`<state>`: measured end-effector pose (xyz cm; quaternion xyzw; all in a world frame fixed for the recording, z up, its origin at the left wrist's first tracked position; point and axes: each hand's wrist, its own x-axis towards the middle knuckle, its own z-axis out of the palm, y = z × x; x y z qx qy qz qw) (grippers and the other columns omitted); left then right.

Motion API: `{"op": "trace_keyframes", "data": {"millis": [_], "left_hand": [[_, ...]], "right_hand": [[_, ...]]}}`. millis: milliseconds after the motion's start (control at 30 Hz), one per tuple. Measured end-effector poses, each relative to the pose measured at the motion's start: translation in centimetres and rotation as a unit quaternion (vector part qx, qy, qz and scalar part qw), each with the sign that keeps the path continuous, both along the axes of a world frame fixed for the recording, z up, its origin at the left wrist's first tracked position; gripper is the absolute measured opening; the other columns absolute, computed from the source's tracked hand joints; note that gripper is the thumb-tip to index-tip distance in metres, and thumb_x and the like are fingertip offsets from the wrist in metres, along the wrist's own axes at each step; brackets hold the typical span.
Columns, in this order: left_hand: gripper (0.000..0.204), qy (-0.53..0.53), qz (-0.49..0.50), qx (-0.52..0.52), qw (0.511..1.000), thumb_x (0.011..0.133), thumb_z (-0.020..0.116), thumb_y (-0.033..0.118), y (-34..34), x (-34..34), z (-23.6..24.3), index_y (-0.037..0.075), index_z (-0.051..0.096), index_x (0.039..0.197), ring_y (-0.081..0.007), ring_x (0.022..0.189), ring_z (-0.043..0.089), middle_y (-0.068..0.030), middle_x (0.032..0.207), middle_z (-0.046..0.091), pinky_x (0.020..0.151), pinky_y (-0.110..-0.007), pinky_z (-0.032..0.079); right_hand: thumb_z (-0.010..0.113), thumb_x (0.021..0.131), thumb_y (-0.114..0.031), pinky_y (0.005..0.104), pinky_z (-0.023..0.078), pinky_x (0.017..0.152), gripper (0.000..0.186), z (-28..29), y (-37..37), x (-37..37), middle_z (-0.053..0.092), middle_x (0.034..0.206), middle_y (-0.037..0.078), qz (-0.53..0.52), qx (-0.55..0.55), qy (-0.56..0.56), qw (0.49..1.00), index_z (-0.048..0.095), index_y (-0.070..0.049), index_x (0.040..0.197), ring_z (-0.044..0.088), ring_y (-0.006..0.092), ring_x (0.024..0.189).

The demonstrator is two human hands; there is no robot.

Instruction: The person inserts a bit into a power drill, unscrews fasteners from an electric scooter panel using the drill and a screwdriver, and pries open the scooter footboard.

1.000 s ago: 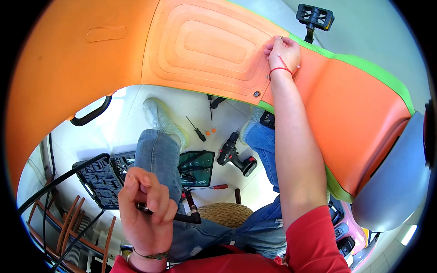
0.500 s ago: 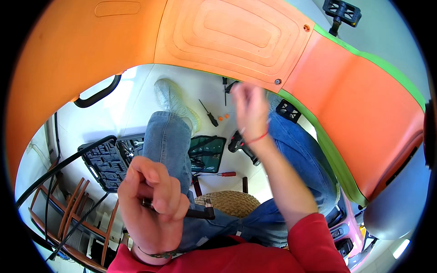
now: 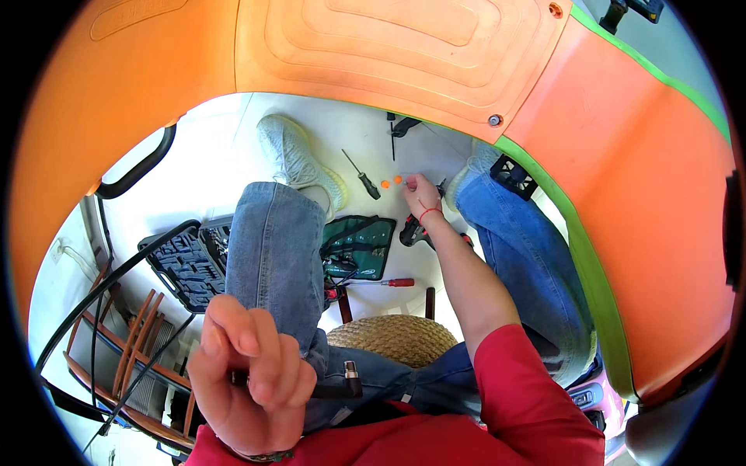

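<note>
Right hand (image 3: pixel 422 194) is low over the pale floor (image 3: pixel 214 151), just to the right of two small orange caps (image 3: pixel 385 185), its fingers drawn narrow; whether the tips touch a cap or pinch anything I cannot tell. The caps lie between the black-handled screwdriver (image 3: pixel 369 185) on the left and that hand, with the cordless drill (image 3: pixel 410 232) on its near side. Left hand (image 3: pixel 256 373), near and left, has its fingers curled around a dark L-shaped tool (image 3: pixel 336 388), socket end turned up and well apart from the panel. Judgement on the floor pick: small round pieces probably roll, so take one at a time, tips close to the floor, pressing from two opposite sides, and keep the wrist off the drill. The tool is best kept in the left palm, clear of the knee. Hidden or doubtful: the fingertips are too small to read; the forearm and hand cover part of the drill; the left fingers cover most of the tool's handle. On the orange panel (image 3: pixel 373 58), the near-right bolt (image 3: pixel 495 120) shows plainly, while the far-right recess (image 3: pixel 556 10) sits at the upper edge, its contents unclear. The panel's far side is cut off.
</note>
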<state>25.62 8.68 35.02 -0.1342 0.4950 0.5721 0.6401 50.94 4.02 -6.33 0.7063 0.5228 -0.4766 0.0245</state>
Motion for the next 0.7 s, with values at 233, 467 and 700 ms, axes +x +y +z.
{"op": "trace_keyframes", "data": {"millis": [233,467,700], "left_hand": [[0.019,0.015,0.003,-0.053,0.998,0.098,0.04,0.024,0.8,2.1,-0.5,0.007,0.045,0.09,-0.0076,0.043,0.028,-0.0009,0.062,0.041,0.039,-0.022,0.022],[0.02,0.011,-0.008,-0.004,1.0,0.101,0.037,0.023,0.6,2.8,0.1,0.006,0.045,0.094,-0.005,0.044,0.027,0.0009,0.066,0.039,0.037,-0.02,0.021],[0.019,0.023,-0.003,-0.027,0.999,0.097,0.041,0.025,0.9,2.8,0.7,0.008,0.049,0.092,-0.0063,0.043,0.029,0.0,0.061,0.043,0.039,-0.021,0.021]], "right_hand": [[0.064,0.083,-0.015,0.0326,0.051,0.072,0.025,8.7,2.9,0.1,0.068,0.089,0.013,-0.101,0.082,0.047,0.99,0.06,-0.002,0.104,0.066,0.022,0.078],[0.064,0.086,-0.014,0.0254,0.048,0.058,0.025,23.6,10.0,-3.7,0.067,0.072,0.009,-0.261,0.252,0.144,0.921,0.061,0.001,0.106,0.061,0.0116,0.058],[0.062,0.087,-0.024,0.0309,0.049,0.053,0.02,21.8,14.8,-2.4,0.065,0.057,0.005,-0.143,0.318,-0.03,0.937,0.071,-0.007,0.093,0.064,0.0181,0.052]]}}
